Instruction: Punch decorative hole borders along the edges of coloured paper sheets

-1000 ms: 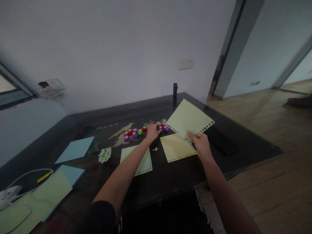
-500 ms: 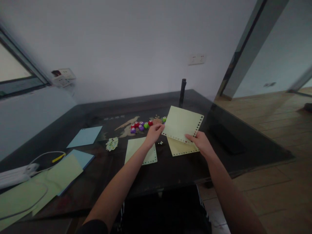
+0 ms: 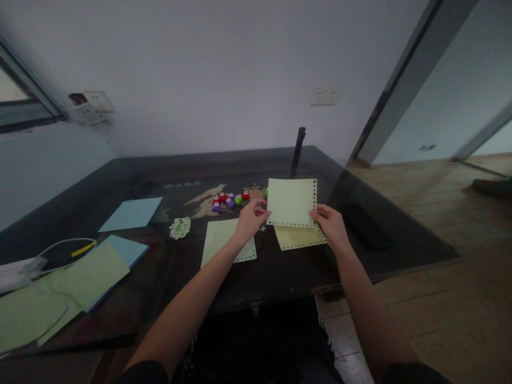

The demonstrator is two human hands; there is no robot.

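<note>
Raised above the table is a pale green sheet of paper (image 3: 292, 200) with small holes punched along its right and bottom edges. My left hand (image 3: 252, 217) pinches its lower left corner. At the lower right edge my right hand (image 3: 330, 224) grips it between thumb and fingers. Beneath it lies a yellowish punched sheet (image 3: 298, 238), partly covered. Another pale green sheet (image 3: 218, 240) rests under my left forearm, its holes showing at the lower right. Behind my left hand sit several small red, purple and green craft punches (image 3: 230, 202).
Cut-out paper pieces (image 3: 180, 228) lie in a pile to the left. Blue sheets (image 3: 132, 213), green sheets (image 3: 94, 272) and a white cable (image 3: 60, 246) cover the left side. A black phone-like slab (image 3: 366, 226) lies right; a black upright post (image 3: 298, 152) stands behind.
The held sheet has turned from a tilt to nearly level and come slightly left. My left hand has closed on its corner, and the right has shifted to the side edge.
</note>
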